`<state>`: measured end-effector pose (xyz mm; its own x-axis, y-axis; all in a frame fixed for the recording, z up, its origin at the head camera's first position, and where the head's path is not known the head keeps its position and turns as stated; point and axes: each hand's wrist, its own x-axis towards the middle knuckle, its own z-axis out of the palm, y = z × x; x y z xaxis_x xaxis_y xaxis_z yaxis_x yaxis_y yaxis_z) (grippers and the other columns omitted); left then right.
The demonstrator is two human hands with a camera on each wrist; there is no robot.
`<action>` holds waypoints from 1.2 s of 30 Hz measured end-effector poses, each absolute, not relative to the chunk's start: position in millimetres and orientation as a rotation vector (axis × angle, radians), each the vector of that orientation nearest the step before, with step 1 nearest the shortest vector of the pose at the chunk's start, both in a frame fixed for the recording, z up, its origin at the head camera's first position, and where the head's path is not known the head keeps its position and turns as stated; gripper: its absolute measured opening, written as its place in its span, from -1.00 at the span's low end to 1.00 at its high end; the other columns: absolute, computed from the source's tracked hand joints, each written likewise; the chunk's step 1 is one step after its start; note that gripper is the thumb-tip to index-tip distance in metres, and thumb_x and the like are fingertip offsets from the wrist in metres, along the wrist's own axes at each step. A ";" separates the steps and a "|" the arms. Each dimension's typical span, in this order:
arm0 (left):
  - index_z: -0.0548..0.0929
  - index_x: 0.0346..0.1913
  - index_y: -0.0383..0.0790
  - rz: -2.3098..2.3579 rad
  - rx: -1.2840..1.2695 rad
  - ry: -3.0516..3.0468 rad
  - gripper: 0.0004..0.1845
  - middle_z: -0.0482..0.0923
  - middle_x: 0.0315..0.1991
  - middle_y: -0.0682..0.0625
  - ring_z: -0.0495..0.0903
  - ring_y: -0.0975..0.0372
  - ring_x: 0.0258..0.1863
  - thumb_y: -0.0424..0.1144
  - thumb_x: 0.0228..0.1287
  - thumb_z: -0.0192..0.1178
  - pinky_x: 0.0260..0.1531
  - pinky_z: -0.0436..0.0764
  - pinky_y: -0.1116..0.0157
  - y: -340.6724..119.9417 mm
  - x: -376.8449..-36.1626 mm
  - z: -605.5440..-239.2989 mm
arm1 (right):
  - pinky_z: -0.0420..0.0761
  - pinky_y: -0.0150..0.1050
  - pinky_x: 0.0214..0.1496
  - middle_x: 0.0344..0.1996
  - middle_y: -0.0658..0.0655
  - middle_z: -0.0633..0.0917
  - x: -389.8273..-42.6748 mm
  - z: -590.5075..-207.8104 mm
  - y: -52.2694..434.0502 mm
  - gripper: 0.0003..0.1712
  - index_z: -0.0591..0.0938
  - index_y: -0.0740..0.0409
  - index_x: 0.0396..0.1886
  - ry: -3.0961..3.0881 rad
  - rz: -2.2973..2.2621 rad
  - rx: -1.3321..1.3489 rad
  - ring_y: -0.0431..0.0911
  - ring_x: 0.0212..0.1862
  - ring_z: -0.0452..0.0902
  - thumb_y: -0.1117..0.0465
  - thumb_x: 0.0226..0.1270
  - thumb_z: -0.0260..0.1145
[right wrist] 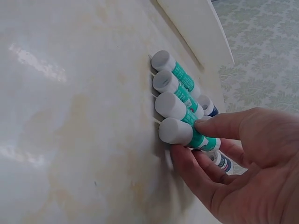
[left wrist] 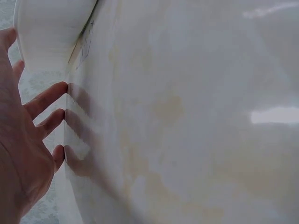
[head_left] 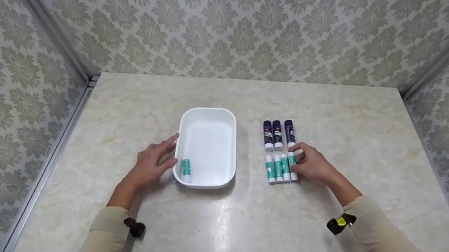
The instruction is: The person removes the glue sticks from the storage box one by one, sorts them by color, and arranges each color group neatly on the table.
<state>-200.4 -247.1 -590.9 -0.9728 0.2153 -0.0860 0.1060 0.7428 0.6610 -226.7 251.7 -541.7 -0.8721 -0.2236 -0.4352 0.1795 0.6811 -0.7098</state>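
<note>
Right hand (head_left: 312, 165) pinches the outermost green glue stick (right wrist: 187, 134) right of the white tray (head_left: 212, 113); left hand (head_left: 152, 164), fingers straight, rests against the tray's left wall.

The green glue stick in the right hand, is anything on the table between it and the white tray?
Only its three neighbours: the right hand pinches the outermost green glue stick, and the other green sticks lie on the side toward the white tray. Beyond them the table is bare.

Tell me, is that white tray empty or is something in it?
Not empty. The white tray holds one green glue stick, lying flat in its near left corner; the rest of its floor is bare.
</note>
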 end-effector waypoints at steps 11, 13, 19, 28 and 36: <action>0.13 0.84 0.36 1.043 0.253 2.780 -0.13 0.45 0.73 -0.07 0.24 -0.19 0.79 0.35 0.63 0.16 0.60 0.10 -0.34 -246.1 -200.5 -591.4 | 0.61 -0.30 -0.10 0.12 0.32 0.69 -226.7 -548.1 254.2 -0.34 0.49 0.27 0.59 2.410 -1.114 -0.062 -0.05 -0.03 0.61 0.31 0.58 0.43; 0.14 0.85 0.32 1.042 0.265 2.788 -0.14 0.46 0.72 -0.08 0.26 -0.20 0.77 0.33 0.64 0.16 0.58 0.11 -0.36 -246.3 -200.2 -591.6 | 0.61 -0.31 -0.12 0.08 0.29 0.69 -226.7 -549.1 255.0 -0.34 0.50 0.29 0.59 2.412 -1.120 -0.078 -0.06 -0.05 0.60 0.31 0.58 0.44; 0.20 0.83 0.28 1.057 0.278 2.804 -0.16 0.53 0.68 -0.07 0.32 -0.19 0.73 0.28 0.63 0.19 0.52 0.18 -0.36 -246.5 -200.4 -592.0 | 0.61 -0.31 -0.12 0.03 0.26 0.69 -227.3 -548.9 255.3 -0.33 0.51 0.29 0.58 2.421 -1.115 -0.097 -0.08 -0.08 0.60 0.29 0.57 0.45; 0.21 0.83 0.30 1.067 0.272 2.796 -0.16 0.53 0.68 -0.09 0.34 -0.18 0.72 0.28 0.63 0.21 0.55 0.16 -0.35 -246.8 -201.2 -591.2 | 0.68 -0.29 -0.10 0.12 0.32 0.69 -231.0 -537.2 256.1 -0.35 0.51 0.25 0.58 2.419 -1.080 -0.073 -0.06 -0.09 0.67 0.25 0.59 0.44; 0.18 0.84 0.31 1.068 0.269 2.783 -0.15 0.50 0.70 -0.08 0.32 -0.17 0.73 0.29 0.63 0.20 0.56 0.14 -0.33 -247.7 -200.7 -591.5 | 0.80 -0.11 0.03 0.14 0.36 0.65 -234.1 -524.9 246.9 -0.32 0.49 0.26 0.60 2.426 -1.096 -0.104 -0.01 -0.06 0.69 0.24 0.59 0.44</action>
<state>-200.7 -247.7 -591.5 -0.9729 0.2190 -0.0743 0.1132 0.7309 0.6731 -234.1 246.9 -524.9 -0.8851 -0.2561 -0.3886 0.1222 0.6778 -0.7251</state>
